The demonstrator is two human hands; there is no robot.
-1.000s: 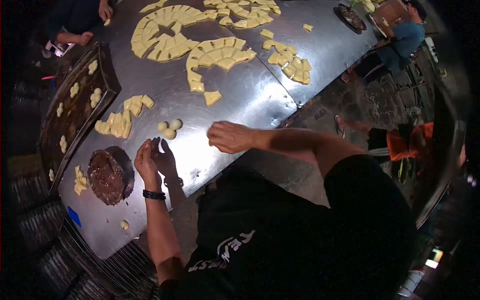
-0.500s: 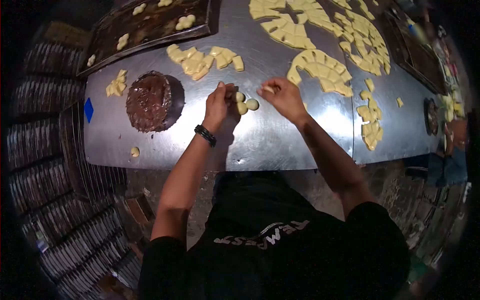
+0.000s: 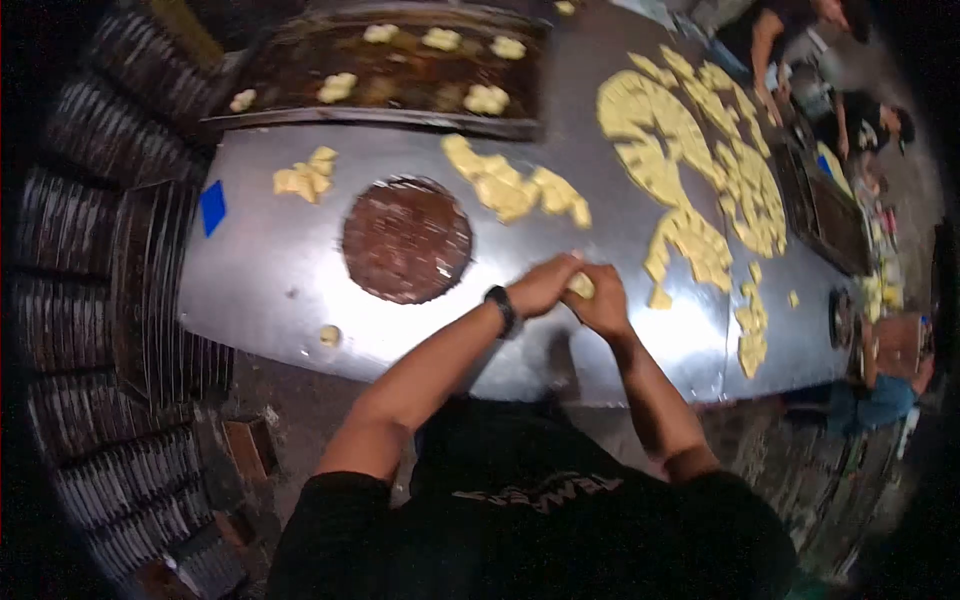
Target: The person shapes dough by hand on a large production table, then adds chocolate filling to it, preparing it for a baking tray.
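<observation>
My left hand (image 3: 543,285), with a black band at the wrist, and my right hand (image 3: 603,303) are pressed together over the steel table (image 3: 270,270). Between them sits a pale yellow dough piece (image 3: 581,286), gripped by both sets of fingers. A round dark brown disc (image 3: 406,239) lies on the table just left of my hands. Cut dough pieces (image 3: 515,189) lie in a loose row beyond my hands.
A dark baking tray (image 3: 400,75) with several dough clusters stands at the far edge. Large fans of cut dough (image 3: 690,150) cover the table's right part. Small dough bits (image 3: 305,178) and one lump (image 3: 330,335) lie left. Stacked racks (image 3: 100,300) stand left. Other people (image 3: 880,380) work at right.
My hands have come together and closed on one dough piece. The three small balls that lay between them are no longer visible. The view has swung, shifting the table.
</observation>
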